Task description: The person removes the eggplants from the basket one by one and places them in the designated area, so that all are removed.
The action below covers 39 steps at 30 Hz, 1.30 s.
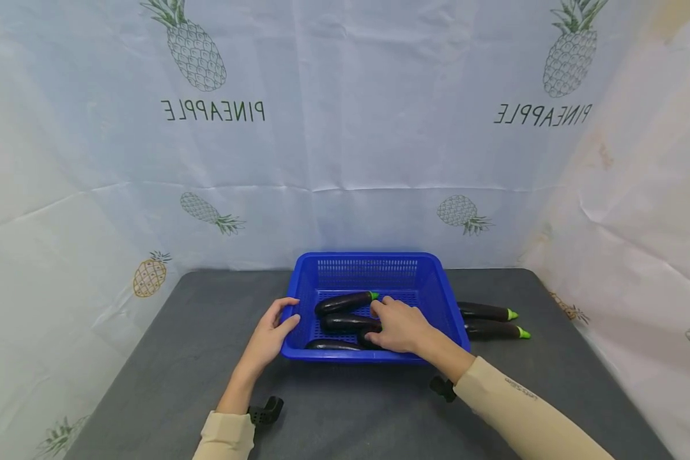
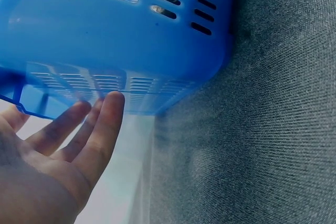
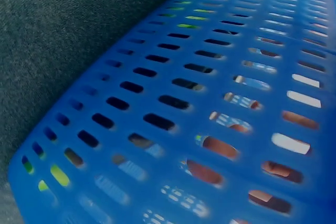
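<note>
Left hand point(image 1: 267, 337) at blue basket's point(image 1: 368, 255) left rim, fingers relaxed, touching. Right hand point(image 1: 404, 326) inside, over front-middle eggplant point(image 1: 366, 338); can't tell if gripping. Three more eggplants point(image 1: 345, 303) lie left of it, two outside, right.

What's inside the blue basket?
Four dark eggplants show in the blue basket, one with its green stem end visible. The right hand covers part of another, and what lies underneath them is hidden.
</note>
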{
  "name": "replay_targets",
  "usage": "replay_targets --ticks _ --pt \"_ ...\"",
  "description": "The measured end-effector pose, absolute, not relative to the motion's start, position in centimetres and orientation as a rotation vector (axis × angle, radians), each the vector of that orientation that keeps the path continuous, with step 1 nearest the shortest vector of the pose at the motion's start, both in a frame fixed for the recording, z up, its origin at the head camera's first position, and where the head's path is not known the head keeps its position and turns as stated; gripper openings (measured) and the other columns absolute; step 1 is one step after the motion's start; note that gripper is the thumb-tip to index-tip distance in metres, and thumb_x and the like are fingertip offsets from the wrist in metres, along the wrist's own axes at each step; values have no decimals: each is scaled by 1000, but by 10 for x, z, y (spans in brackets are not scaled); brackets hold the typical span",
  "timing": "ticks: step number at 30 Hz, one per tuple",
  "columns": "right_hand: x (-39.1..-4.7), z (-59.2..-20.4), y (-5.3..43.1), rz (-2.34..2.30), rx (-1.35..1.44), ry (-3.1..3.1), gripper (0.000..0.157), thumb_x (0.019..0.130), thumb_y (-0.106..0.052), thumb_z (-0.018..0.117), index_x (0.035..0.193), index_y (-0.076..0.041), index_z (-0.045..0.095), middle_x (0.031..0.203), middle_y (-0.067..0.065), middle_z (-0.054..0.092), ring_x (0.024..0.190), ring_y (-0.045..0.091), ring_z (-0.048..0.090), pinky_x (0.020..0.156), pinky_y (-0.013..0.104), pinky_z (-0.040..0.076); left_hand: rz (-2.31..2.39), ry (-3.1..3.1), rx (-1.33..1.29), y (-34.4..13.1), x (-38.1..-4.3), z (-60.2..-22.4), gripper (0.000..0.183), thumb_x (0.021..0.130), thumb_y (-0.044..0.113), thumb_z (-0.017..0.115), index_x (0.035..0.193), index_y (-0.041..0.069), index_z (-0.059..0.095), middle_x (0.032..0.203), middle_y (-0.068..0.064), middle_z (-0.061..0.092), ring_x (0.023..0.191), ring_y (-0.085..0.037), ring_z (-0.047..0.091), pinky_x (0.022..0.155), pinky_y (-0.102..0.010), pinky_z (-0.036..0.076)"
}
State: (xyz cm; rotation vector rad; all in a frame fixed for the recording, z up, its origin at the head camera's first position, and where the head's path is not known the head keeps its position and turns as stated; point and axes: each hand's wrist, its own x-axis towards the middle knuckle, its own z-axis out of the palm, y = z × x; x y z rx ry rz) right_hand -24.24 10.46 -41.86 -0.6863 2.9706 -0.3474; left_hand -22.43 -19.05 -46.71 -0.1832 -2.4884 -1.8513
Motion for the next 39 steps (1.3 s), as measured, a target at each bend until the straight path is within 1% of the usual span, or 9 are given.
replay_targets --ticks 4,10,18,25,29,35,39 --pt "-246 -423 103 -319 -683 2959 38 86 -43 80 108 -17 65 94 -1 58 77 18 57 64 43 51 -1844 -2496 -185 -190 -224 -468 37 106 21 57 141 11 51 157 -21 39 142 -41 41 107 -61 40" --pt "-251 -428 103 -259 -698 2935 36 83 -42 82 105 -19 65 94 0 59 81 20 60 68 45 53 -1854 -2497 -186 -190 -222 -467 38 106 23 57 141 11 51 158 -21 37 143 -41 39 108 -61 39" --pt "-257 -431 104 -202 -745 2869 35 82 -30 84 111 -19 68 99 1 62 88 21 62 75 48 54 -1839 -2503 -176 -189 -222 -466 38 106 22 57 141 11 51 158 -21 37 143 -42 39 107 -62 39" --pt "-261 -433 102 -241 -751 2831 35 83 -22 82 115 -22 67 105 -1 62 93 20 61 80 49 54 -1838 -2500 -178 -190 -222 -466 38 106 22 57 141 11 51 158 -21 36 144 -42 38 108 -63 38" --pt "-262 -433 100 -234 -787 2816 37 83 -20 82 117 -23 67 108 0 62 95 21 61 80 49 54 -1848 -2494 -185 -190 -222 -466 37 106 22 57 141 11 51 158 -21 37 145 -41 37 108 -62 38" --pt "-263 -434 100 -210 -869 2809 38 84 -17 81 118 -25 69 110 0 61 98 21 59 78 44 53 -1839 -2488 -188 -191 -222 -466 37 105 22 58 140 11 52 158 -21 38 145 -41 37 109 -62 37" --pt "-263 -434 101 -215 -890 2807 39 85 -15 80 120 -25 68 111 2 60 101 22 57 80 43 52 -1834 -2489 -187 -191 -222 -466 37 106 22 57 140 11 52 158 -21 38 144 -41 38 108 -62 38"
